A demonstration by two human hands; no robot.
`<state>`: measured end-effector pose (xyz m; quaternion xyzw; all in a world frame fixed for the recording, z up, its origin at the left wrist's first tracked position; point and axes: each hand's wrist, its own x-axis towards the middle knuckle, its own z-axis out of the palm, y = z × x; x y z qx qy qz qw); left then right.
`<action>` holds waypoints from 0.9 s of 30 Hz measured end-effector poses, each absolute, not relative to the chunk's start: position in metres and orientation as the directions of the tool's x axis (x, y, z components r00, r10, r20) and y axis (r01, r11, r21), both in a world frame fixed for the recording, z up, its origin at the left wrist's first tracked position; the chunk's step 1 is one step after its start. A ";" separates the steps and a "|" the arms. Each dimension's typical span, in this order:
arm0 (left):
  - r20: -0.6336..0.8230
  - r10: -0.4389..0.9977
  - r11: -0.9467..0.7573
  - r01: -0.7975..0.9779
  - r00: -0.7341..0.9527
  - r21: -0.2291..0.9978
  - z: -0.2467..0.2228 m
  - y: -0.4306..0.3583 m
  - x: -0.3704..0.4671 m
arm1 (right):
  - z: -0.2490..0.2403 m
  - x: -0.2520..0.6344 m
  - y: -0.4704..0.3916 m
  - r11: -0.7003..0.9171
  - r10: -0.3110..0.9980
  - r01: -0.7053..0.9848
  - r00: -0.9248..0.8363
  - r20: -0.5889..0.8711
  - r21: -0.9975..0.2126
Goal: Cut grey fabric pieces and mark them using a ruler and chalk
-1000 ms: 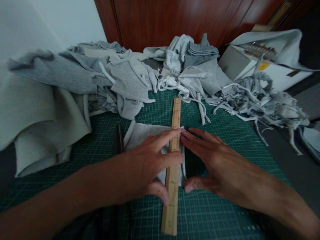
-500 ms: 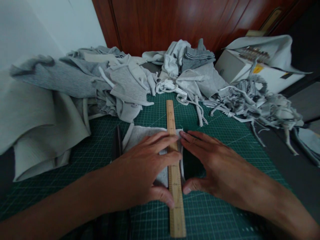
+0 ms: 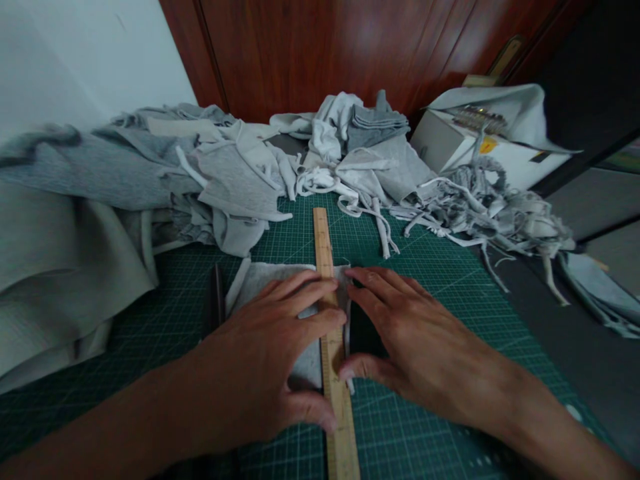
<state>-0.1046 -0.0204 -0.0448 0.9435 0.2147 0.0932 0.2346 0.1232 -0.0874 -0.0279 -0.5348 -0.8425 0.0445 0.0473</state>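
Note:
A wooden ruler (image 3: 336, 393) lies lengthwise across a piece of grey fabric (image 3: 309, 360) on the green cutting mat (image 3: 400, 440). Fingers spread, my left hand (image 3: 280, 340) rests over the fabric with its fingertips on the ruler. My right hand (image 3: 395, 327) is on the other side, fingers stretched out, its fingertips at the fabric's right edge and its thumb beside the ruler. Part of the fabric is hidden beneath my left hand. A dark, narrow tool (image 3: 215, 300), its kind unclear, lies left of the fabric, partly behind my left forearm.
Heaped grey cloth (image 3: 230, 167) covers the back left, and a large pale fabric sheet (image 3: 65, 267) hangs at the left. Folded dark grey cloth (image 3: 375, 123) sits at the back. Tangled fabric strips (image 3: 510, 207) lie right, before a white box (image 3: 445, 143).
The camera view has shifted, so the whole scene sits further left and slightly lower. Both hands keep nearly the same places on the ruler and fabric.

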 end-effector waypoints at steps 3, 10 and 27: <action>0.084 0.442 -0.793 0.346 0.893 0.501 -0.045 -0.021 -0.104 | -0.027 0.125 -0.086 0.415 0.908 0.898 -0.418 0.008 -0.148; 0.115 0.437 -0.786 0.317 0.892 0.530 -0.046 -0.020 -0.106 | -0.030 0.129 -0.086 0.397 0.916 0.896 -0.400 0.027 -0.198; 0.137 0.468 -0.796 0.349 0.873 0.495 -0.049 -0.022 -0.106 | -0.028 0.134 -0.088 0.409 0.909 0.887 -0.417 0.008 -0.217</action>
